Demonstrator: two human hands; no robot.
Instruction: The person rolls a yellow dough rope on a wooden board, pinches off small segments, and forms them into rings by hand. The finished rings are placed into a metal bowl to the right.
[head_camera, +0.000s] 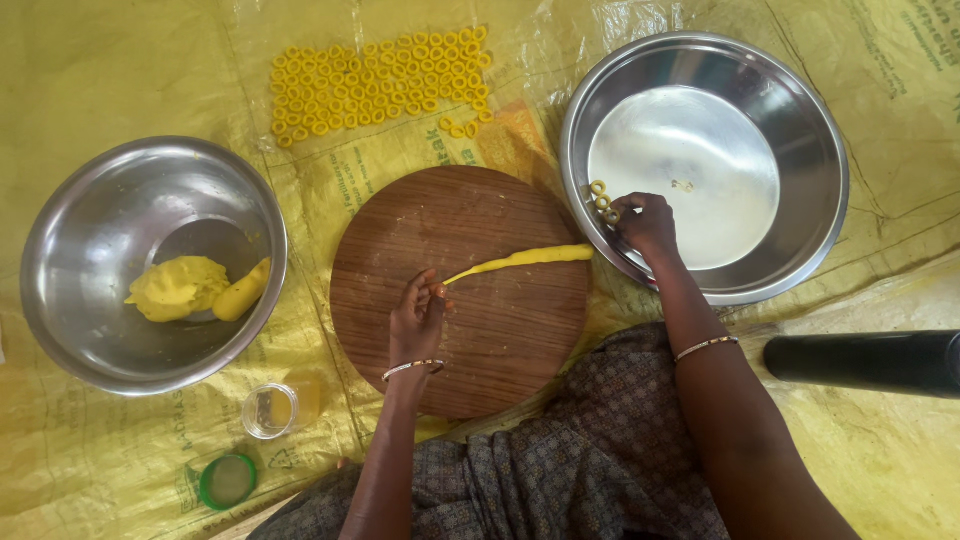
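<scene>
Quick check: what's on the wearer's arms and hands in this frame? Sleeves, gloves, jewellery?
Both arms are bare, with no sleeves and no gloves. The left hand has a thin metal bangle at the wrist, gold-toned with a pale band. The right hand has a matching thin bangle further up the forearm. No rings that I can make out.

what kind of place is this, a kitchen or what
Probably a home floor set up for making snacks, not a kitchen counter: a yellow plastic sheet covers the ground, with a round wooden board, steel bowls holding yellow dough, and rows of small yellow dough rings laid out.
</scene>
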